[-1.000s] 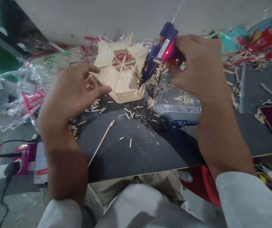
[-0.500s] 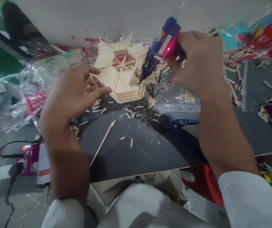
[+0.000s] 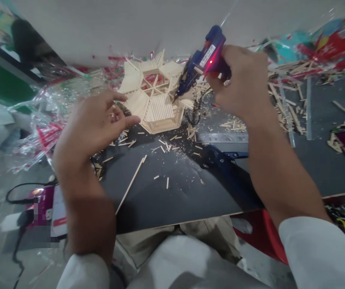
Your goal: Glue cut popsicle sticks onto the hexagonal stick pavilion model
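Right hand [image 3: 241, 82]: upper right of centre; fingers wrapped around the handle of a blue plastic glue gun [image 3: 210, 58] with a lit red lamp.
Nozzle: pointing down-left at the right side of the front slatted panel; touching or just above, cannot tell.
Star model: pale, six-sided, star-like structure of thin wooden sticks [image 3: 160, 109], upper centre, on a black flat tabletop [image 3: 148, 204].
Left hand [image 3: 92, 120]: at the model's left rim, thumb and forefinger apart; whether they pinch the edge, cannot tell.
Slip risk: a light left hold could let the model skid under nozzle pressure, smearing glue.
Debris risk: loose short wooden offcuts [image 3: 168, 146] below centre could stick to stray glue.
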